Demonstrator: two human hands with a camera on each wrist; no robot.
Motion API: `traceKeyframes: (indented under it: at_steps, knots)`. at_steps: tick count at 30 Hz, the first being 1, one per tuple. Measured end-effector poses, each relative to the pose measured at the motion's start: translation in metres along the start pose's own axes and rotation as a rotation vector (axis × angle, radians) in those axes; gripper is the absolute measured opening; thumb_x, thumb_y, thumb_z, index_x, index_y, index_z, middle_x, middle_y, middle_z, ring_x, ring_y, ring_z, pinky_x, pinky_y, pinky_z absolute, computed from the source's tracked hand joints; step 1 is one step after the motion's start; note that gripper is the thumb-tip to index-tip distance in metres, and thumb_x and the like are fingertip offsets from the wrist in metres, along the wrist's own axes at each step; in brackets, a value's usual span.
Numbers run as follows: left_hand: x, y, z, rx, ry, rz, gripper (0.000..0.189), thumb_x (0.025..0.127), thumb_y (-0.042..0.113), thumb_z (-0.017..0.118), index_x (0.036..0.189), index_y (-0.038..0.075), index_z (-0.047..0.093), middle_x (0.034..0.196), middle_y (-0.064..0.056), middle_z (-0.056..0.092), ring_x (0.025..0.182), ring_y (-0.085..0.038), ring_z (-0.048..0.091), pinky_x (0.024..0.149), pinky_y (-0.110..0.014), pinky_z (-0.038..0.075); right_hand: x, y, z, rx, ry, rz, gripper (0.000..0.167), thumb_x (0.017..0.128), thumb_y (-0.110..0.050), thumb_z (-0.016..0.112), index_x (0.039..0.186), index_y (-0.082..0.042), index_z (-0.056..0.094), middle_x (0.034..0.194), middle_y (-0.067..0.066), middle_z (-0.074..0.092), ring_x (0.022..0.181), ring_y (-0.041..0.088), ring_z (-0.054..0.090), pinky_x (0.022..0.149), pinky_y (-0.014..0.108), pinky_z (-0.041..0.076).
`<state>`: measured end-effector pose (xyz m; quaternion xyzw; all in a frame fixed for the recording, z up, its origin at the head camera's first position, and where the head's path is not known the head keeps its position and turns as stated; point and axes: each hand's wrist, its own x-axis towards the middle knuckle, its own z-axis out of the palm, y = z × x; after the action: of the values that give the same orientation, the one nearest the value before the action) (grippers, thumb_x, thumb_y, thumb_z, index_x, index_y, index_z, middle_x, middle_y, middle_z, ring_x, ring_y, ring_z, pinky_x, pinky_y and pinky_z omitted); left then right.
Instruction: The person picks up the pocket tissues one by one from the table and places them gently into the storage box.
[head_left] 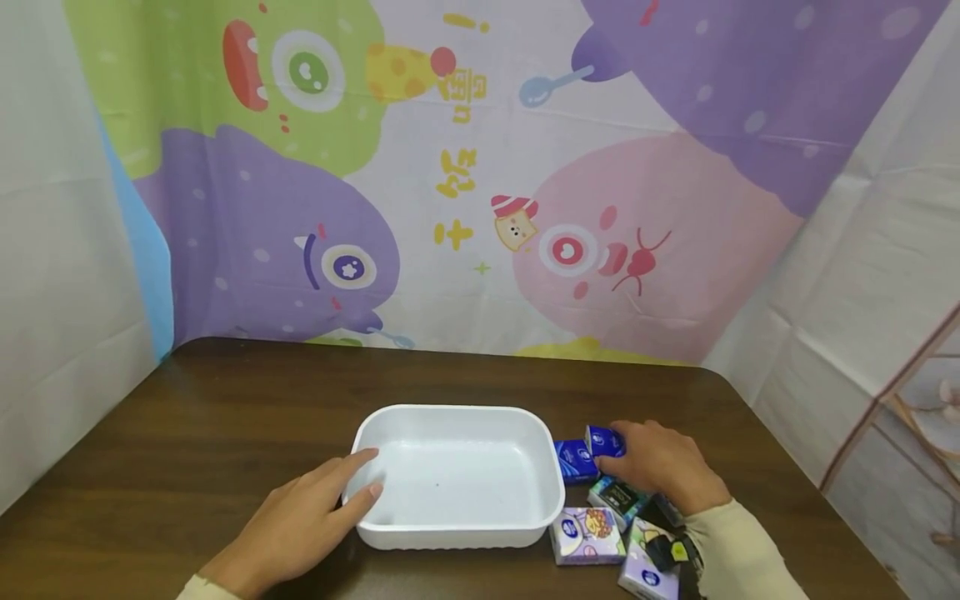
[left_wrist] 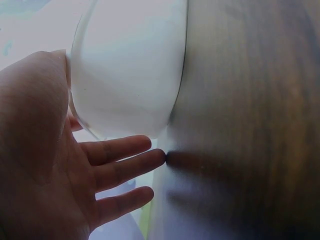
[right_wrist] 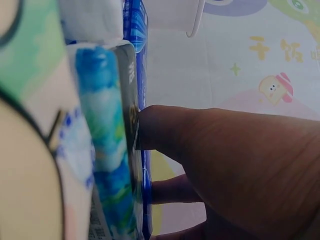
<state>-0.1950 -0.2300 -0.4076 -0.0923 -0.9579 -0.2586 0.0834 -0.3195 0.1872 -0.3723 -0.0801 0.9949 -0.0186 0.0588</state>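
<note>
A white plastic tray (head_left: 457,537) stands in the middle front of the table. At its left rim is my left hand (head_left: 303,517), thumb and fingers spread and nearly straight; the left wrist view shows the fingers (left_wrist: 127,167) beside the tray's outer wall. To the right of the tray, my right hand (head_left: 663,462) grips a small blue tissue pack (head_left: 602,440) by its right side, between thumb and fingertips. This pack overlaps a second blue tissue pack (head_left: 574,461) against the tray. In the right wrist view, the thumb (right_wrist: 167,127) is close by a dark-faced pack (right_wrist: 127,75).
Nearer the front are a teal-and-black pack (head_left: 617,498) and two purple-and-white cartoon tissue packs, one by the tray's corner (head_left: 587,536) and one under my right wrist (head_left: 647,571). A cartoon-printed curtain (head_left: 450,300) hangs behind the brown table (head_left: 225,400).
</note>
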Motion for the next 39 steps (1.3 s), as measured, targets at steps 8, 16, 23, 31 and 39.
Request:
traceKeyframes:
  at_steps: [8,16,23,31,39]
  knots:
    - [-0.0007,-0.0006,0.0007,0.002,0.013,0.006,0.056,0.101,0.058,0.048,0.144,0.024,0.056,0.136,-0.002,0.061,0.123,-0.028,0.059,0.094,-0.056,0.048,0.0000,-0.0003,-0.0001,0.015,0.004,-0.001,0.075,0.085,-0.059,0.071,0.139,-0.008,0.058,0.118,0.018,0.067,0.106,0.040,0.063,0.085,0.066,0.048]
    - [-0.0008,-0.0008,0.0010,0.004,0.011,0.005,0.056,0.101,0.058,0.048,0.144,0.023,0.056,0.136,-0.003,0.061,0.123,-0.028,0.058,0.094,-0.056,0.048,0.0018,0.0018,0.0013,0.015,0.015,-0.006,0.075,0.085,-0.060,0.071,0.138,-0.008,0.059,0.118,0.017,0.067,0.106,0.038,0.063,0.084,0.066,0.048]
    - [0.0001,0.0002,0.0004,0.001,0.004,0.000,0.055,0.101,0.057,0.049,0.145,0.024,0.056,0.136,-0.003,0.061,0.123,-0.028,0.058,0.094,-0.056,0.048,0.0006,0.0019,-0.0008,0.020,0.038,-0.008,0.075,0.084,-0.059,0.072,0.136,-0.008,0.060,0.118,0.018,0.067,0.104,0.040,0.063,0.082,0.066,0.049]
    - [0.0007,0.0005,-0.0001,0.009,0.016,0.013,0.055,0.101,0.057,0.049,0.144,0.023,0.056,0.136,-0.003,0.061,0.123,-0.029,0.058,0.094,-0.056,0.048,-0.0010,0.0004,-0.0041,0.032,0.062,0.011,0.075,0.084,-0.060,0.072,0.136,-0.006,0.059,0.118,0.020,0.067,0.103,0.043,0.063,0.081,0.065,0.050]
    - [-0.0003,0.0009,-0.0002,0.006,0.015,0.010,0.055,0.102,0.057,0.048,0.144,0.023,0.056,0.136,-0.002,0.061,0.123,-0.028,0.058,0.093,-0.056,0.048,-0.0006,0.0003,-0.0029,0.039,0.083,0.014,0.076,0.085,-0.060,0.071,0.137,-0.006,0.059,0.118,0.021,0.066,0.102,0.043,0.064,0.078,0.064,0.051]
